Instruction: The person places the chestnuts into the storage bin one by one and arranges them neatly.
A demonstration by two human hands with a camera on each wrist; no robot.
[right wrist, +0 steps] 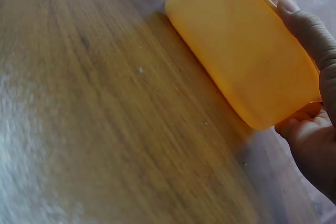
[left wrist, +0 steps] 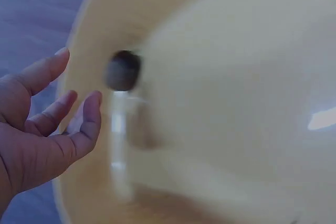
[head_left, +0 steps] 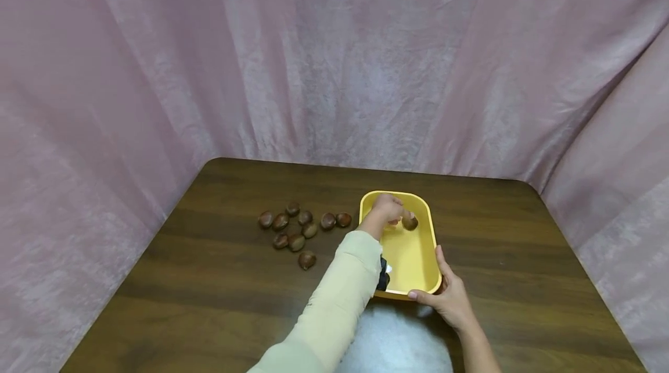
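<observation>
The left hand [head_left: 388, 208] has its fingers spread and released, just beside but apart from 1 chestnut [head_left: 410, 222] within the yellow bin [head_left: 410, 257]. The right hand [head_left: 449, 297] grasps the bin's near right corner, and keeping that hold firm should prevent sliding. For the 10 loose chestnuts [head_left: 296, 243] on the counter [head_left: 209, 303], a low, gentle release should limit bouncing.
</observation>
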